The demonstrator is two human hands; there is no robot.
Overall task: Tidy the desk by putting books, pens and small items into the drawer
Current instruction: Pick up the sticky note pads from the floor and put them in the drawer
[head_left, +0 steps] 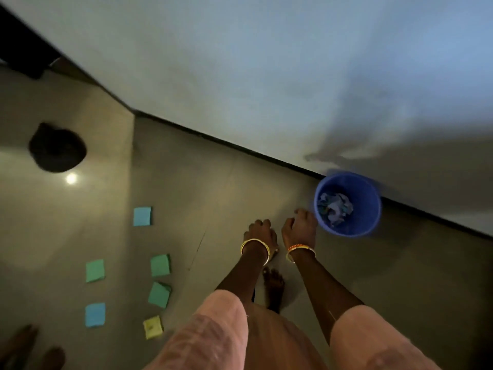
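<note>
I am looking down at a grey tiled floor; no desk or drawer is in view. My left hand [260, 232] hangs with its back to the camera and its fingers curled under, so the palm is hidden. My right hand [298, 227] is beside it with relaxed fingers and nothing visible in it, right at the near rim of a blue bin [370, 209]. Crumpled paper [336, 208] lies inside the bin. Several sticky notes lie on the floor to the left: blue [142, 216], green [160, 265] and yellow [152, 327].
The bin stands against the dark skirting of a pale wall [266, 62]. A dark round object [57, 148] sits on the floor at far left. My bare foot [273, 285] is below my hands. Another person's feet [29, 348] show at bottom left.
</note>
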